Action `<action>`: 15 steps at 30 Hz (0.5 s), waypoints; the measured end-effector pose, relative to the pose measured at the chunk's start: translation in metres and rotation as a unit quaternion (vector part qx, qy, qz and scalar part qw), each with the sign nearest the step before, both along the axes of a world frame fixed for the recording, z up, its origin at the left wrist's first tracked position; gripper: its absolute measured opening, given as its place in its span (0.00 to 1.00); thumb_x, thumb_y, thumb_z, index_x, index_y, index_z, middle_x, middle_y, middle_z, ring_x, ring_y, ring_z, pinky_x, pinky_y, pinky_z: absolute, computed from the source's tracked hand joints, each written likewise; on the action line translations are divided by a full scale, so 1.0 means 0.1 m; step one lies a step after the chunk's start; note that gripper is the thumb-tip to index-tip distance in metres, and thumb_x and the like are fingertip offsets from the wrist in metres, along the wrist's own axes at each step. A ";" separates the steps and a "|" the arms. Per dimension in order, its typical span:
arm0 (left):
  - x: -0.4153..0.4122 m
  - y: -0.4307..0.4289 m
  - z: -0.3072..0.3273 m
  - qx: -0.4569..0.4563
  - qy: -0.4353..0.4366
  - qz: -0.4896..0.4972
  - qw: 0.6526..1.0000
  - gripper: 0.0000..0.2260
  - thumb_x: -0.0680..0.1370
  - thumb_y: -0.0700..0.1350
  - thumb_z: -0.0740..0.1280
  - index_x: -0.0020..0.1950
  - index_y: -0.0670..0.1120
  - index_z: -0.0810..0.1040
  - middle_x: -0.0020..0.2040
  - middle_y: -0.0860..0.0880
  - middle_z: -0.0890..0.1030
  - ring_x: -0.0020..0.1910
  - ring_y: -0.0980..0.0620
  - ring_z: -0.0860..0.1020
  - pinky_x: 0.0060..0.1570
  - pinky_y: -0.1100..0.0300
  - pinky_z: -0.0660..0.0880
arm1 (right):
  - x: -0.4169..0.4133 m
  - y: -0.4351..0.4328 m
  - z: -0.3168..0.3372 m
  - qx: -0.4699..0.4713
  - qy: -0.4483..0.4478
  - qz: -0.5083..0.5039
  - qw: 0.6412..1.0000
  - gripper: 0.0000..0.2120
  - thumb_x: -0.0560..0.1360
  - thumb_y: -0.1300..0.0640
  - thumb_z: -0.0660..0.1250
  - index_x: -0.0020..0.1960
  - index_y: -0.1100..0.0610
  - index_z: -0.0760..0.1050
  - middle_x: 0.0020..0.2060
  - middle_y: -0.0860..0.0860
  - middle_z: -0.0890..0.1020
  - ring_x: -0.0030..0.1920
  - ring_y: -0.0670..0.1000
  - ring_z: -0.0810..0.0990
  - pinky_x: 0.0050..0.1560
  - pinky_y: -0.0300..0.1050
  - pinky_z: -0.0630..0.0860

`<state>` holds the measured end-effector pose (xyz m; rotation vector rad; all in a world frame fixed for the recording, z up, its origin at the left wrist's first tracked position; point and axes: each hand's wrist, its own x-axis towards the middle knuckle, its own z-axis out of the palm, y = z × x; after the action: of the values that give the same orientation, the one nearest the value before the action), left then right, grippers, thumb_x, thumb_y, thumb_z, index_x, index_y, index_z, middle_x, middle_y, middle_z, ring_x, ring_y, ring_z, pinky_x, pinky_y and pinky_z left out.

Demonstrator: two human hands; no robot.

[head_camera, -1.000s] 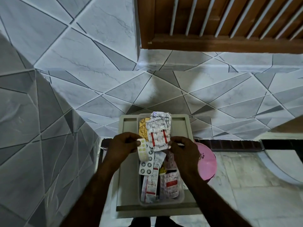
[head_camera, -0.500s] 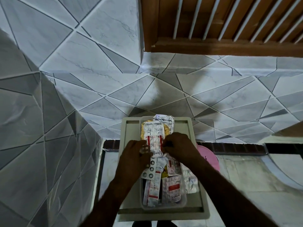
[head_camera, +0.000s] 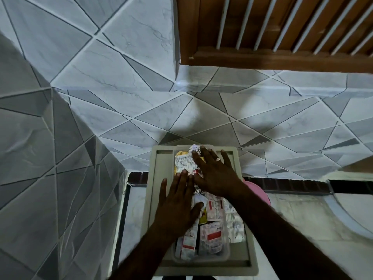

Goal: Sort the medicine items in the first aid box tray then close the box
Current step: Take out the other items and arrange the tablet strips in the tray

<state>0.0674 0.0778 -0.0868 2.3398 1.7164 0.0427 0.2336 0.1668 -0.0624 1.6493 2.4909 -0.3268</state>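
Note:
A grey first aid box (head_camera: 159,190) lies open in front of me, holding a clear plastic tray (head_camera: 225,254) packed with several blister strips (head_camera: 212,237), white and silver with red bands. My left hand (head_camera: 178,203) rests flat, fingers spread, on the strips at the tray's left middle. My right hand (head_camera: 214,172) lies flat, fingers spread, on the strips at the far end, covering most of a crumpled white strip (head_camera: 182,164) and a yellow one (head_camera: 180,153). Neither hand grips anything.
The box sits on a narrow ledge in a corner of grey patterned wall tiles (head_camera: 101,110). A pink round object (head_camera: 259,190) shows behind the box on the right. A wooden window frame with white bars (head_camera: 272,37) is above.
Both hands let go of the strips they held upright and now press flat on the pile. The right hand moved to the far end; the camera view shifted slightly.

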 end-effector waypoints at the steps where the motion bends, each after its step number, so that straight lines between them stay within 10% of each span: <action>1: 0.01 0.00 0.00 -0.006 0.003 0.003 1.000 0.34 0.79 0.66 0.47 0.78 0.48 0.58 0.79 0.44 0.56 0.78 0.44 0.55 0.71 0.41 0.48 | 0.01 0.00 0.00 0.008 -0.002 0.002 1.000 0.37 0.74 0.32 0.42 0.79 0.46 0.43 0.80 0.53 0.48 0.79 0.55 0.50 0.75 0.62 0.39; 15: 0.02 -0.03 0.00 -0.017 0.008 -0.005 1.000 0.35 0.78 0.68 0.45 0.78 0.47 0.57 0.78 0.42 0.58 0.77 0.42 0.58 0.70 0.40 0.50 | -0.07 0.13 0.18 -0.023 0.004 -0.014 1.000 0.51 0.59 0.24 0.40 0.78 0.47 0.51 0.76 0.51 0.59 0.73 0.56 0.64 0.73 0.68 0.45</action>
<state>0.0696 0.0751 -0.0866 2.3301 1.6987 -0.0073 0.2267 0.1801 -0.0442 1.6701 2.4484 -0.3922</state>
